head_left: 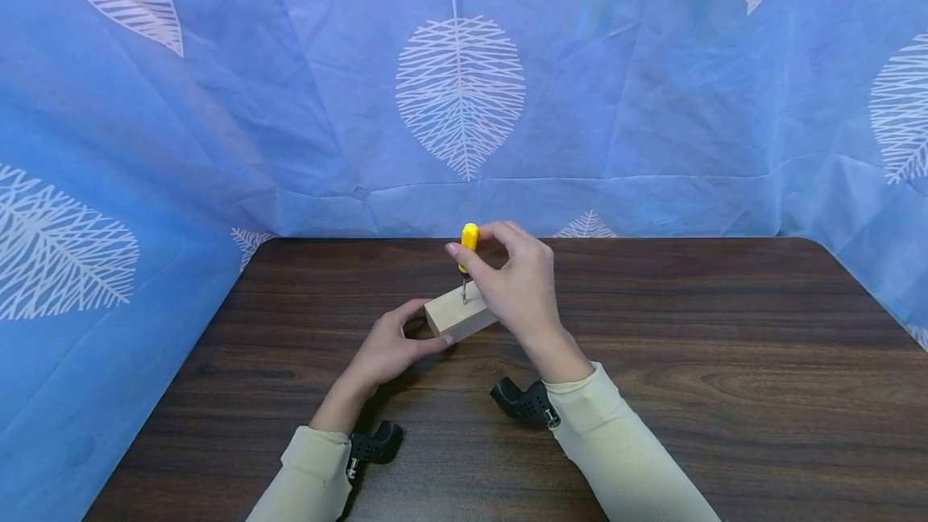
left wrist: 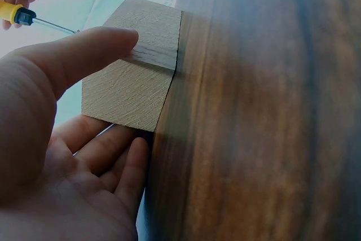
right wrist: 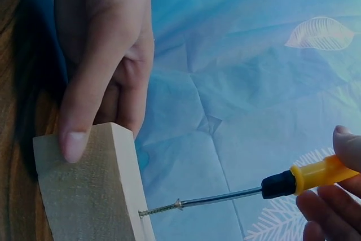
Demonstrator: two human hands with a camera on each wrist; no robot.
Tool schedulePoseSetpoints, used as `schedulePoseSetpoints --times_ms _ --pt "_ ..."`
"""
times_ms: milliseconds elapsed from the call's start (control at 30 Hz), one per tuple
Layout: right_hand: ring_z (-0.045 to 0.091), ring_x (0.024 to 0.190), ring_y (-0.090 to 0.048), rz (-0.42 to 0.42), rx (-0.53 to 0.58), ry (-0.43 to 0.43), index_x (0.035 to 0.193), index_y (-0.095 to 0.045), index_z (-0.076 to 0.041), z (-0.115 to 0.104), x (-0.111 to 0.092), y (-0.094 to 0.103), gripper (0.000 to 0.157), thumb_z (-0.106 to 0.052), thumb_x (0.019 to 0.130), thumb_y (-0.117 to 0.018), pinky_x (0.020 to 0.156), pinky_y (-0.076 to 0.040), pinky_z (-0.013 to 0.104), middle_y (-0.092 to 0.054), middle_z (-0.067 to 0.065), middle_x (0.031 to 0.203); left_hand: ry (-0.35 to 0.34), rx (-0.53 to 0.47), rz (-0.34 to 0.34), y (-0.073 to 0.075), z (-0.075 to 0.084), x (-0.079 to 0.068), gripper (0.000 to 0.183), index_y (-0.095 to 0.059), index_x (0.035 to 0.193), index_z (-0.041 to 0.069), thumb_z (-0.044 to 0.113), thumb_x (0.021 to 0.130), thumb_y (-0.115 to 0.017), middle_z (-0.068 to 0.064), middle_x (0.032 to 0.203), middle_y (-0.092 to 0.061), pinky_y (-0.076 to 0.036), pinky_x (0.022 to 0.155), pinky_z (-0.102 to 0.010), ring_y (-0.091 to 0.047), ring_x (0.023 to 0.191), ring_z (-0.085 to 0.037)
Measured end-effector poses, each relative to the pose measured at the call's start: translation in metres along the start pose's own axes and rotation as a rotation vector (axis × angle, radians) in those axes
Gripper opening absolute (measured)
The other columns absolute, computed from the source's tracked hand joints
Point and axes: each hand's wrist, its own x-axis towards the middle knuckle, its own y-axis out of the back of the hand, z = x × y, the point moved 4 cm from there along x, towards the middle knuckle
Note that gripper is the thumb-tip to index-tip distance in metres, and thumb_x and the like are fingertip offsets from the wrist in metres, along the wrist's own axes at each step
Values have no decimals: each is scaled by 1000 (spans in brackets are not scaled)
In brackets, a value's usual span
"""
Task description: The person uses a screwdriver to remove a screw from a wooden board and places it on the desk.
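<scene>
A pale wooden block (head_left: 461,314) lies on the table, its length running up to the right. My left hand (head_left: 391,349) grips its left end, thumb on the near side and fingers on the far side. In the right wrist view a screw (right wrist: 160,210) stands in the block's top face, most of its thread showing. The tip of a yellow-handled screwdriver (right wrist: 316,174) meets the screw's head. My right hand (head_left: 518,276) pinches the screwdriver's handle between thumb and fingers, holding it nearly upright above the block.
The dark wood-grain table (head_left: 689,329) extends to both sides of the hands. Behind and to the left hangs a blue cloth (head_left: 326,87) with white leaf prints. A black wrist device (head_left: 377,443) sits at the left cuff, another black device (head_left: 520,399) at the right cuff.
</scene>
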Motion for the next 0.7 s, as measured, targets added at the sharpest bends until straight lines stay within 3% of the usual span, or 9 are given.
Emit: schedulePoseSetpoints --times_ms 200,333,700 --pt "18 86 -72 -41 44 -49 105 -81 -9 3 1 -1 22 -24 91 -89 82 -63 45 -75 4 97 2 1 1 0 1 -1 56 -66 145 25 30 93 -85 -5 144 -69 -45 115 -65 -61 138 -33" --pt "17 88 -73 -48 65 -91 109 -75 -9 5 1 -2 26 -23 91 -90 85 -63 41 -78 5 98 3 -3 -1 0 0 -1 56 -66 145 24 30 93 -85 -5 145 -68 -45 115 -66 -61 139 -33" --pt "17 84 -75 -47 84 -111 98 -72 -10 3 -1 -1 24 -21 89 -91 77 -59 35 -80 5 97 1 -10 -7 0 -1 -1 57 -65 147 25 31 94 -85 -4 145 -68 -45 115 -66 -60 140 -34"
